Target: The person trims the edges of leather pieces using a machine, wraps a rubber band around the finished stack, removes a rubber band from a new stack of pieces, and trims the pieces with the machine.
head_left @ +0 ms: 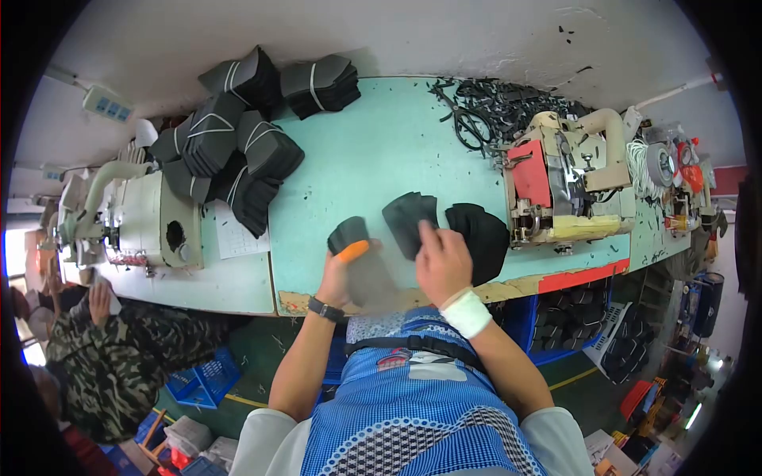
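Note:
My left hand (336, 278), with a watch on its wrist and an orange cover (353, 251) on one digit, is closed on some dark grey sheet pieces (347, 231). A grey piece below that grip is smeared by motion. My right hand (444, 266), a white band (467, 314) round its wrist, has its fingers bent together at the lower edge of a fanned dark sheet stack (409, 222). Whether it grips a sheet there I cannot make out. Right beside it lies a black stack of cut pieces (480, 238) on the green table (341, 170).
Strapped bundles of dark pieces (210, 135) are piled at the back left. Scissors (471, 127) lie by black scraps (516, 103). Machines stand left (151, 218) and right (571, 170). A person in camouflage (103, 357) is at the left. Blue crates (202, 377) sit below.

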Motion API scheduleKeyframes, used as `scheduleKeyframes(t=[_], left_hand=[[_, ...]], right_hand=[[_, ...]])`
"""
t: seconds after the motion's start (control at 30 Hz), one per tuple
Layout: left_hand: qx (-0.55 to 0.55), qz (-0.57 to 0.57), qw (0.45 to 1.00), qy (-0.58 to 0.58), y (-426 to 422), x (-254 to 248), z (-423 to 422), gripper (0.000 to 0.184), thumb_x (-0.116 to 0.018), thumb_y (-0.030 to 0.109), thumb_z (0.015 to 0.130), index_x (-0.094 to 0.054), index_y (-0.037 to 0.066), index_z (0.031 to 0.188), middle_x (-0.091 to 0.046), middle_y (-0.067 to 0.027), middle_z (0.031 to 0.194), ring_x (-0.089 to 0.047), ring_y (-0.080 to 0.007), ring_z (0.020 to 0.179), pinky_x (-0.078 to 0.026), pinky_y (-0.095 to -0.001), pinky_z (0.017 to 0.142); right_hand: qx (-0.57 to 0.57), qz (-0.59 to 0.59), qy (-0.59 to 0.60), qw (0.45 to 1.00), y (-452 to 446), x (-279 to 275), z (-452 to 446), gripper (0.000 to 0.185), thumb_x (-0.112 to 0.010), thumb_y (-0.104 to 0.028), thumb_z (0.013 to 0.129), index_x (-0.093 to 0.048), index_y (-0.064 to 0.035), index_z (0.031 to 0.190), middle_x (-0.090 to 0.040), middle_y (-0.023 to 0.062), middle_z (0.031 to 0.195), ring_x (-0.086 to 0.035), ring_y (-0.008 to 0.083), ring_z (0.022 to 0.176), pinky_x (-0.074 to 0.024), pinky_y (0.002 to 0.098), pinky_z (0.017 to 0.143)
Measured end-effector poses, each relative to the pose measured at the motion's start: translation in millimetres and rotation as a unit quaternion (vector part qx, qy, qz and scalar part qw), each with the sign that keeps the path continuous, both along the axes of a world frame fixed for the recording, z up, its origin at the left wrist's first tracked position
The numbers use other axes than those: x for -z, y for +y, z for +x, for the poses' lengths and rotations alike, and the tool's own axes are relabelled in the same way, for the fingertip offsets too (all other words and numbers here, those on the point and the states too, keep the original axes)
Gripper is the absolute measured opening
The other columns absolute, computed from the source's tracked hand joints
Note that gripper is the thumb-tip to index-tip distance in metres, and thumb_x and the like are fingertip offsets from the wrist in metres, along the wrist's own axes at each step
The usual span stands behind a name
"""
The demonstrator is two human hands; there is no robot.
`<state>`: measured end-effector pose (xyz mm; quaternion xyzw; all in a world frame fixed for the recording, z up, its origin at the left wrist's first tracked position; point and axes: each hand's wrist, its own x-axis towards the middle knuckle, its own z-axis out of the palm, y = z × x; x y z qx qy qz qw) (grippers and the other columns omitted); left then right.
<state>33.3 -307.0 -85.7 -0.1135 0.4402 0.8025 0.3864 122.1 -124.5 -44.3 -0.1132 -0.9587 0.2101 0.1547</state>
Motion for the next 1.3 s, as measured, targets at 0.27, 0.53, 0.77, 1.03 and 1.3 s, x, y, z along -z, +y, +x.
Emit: scheduleKeyframes(t=[0.27,0.53,0.77,1.03,1.3], left_hand=[[0.018,0.003,0.999,0.046,16,26,-16,0.046,-0.051,0.012,0.09,-0.042,0.001,0.133,-0.061,-0.0209,0.112,-0.064,-0.0273,0.097,-0.056,-0.0412,0.082],[0.038,0.009,0.998,0.04,-5,9,-40,0.074,-0.066,0.011,0.082,-0.028,0.003,0.145,-0.056,-0.0135,0.126,-0.061,-0.0222,0.104,-0.048,-0.0352,0.093],[0.059,0.028,0.998,-0.01,-60,18,5,0.066,-0.057,0.021,0.089,-0.026,0.008,0.146,-0.058,-0.0229,0.117,-0.062,-0.0332,0.103,-0.054,-0.0447,0.084],[-0.04,0.007,0.994,-0.104,-73,25,46,0.063,-0.058,0.026,0.091,-0.03,0.009,0.144,-0.057,-0.0201,0.118,-0.061,-0.0319,0.103,-0.053,-0.0448,0.087],[-0.046,0.058,0.997,0.01,-32,-21,12,0.063,-0.066,0.019,0.087,-0.034,0.011,0.142,-0.049,-0.0034,0.125,-0.049,-0.0147,0.113,-0.042,-0.0307,0.097]], right_hand=[[0.006,0.039,-0.201,0.979,7,12,-22,0.08,-0.071,-0.041,0.074,-0.042,-0.0001,0.135,-0.052,0.0248,0.105,-0.052,0.0408,0.098,-0.0445,0.0438,0.086],[0.036,0.021,-0.434,0.9,0,-2,-98,0.099,-0.073,-0.05,0.071,-0.022,-0.013,0.148,-0.051,0.0268,0.102,-0.053,0.0379,0.093,-0.0497,0.0418,0.072],[0.031,-0.008,-0.427,0.904,-2,15,-104,0.071,-0.068,-0.041,0.075,-0.039,-0.014,0.134,-0.049,0.0323,0.107,-0.056,0.044,0.095,-0.0516,0.0441,0.077],[0.024,-0.004,-0.435,0.9,-12,14,-103,0.075,-0.068,-0.046,0.075,-0.038,-0.0123,0.135,-0.048,0.0334,0.112,-0.057,0.0443,0.091,-0.0504,0.0469,0.078],[-0.13,-0.399,-0.264,0.869,-52,-69,-48,0.053,-0.076,-0.026,0.073,-0.059,0.0029,0.114,-0.065,0.0137,0.088,-0.064,0.0222,0.078,-0.0517,0.0312,0.067]])
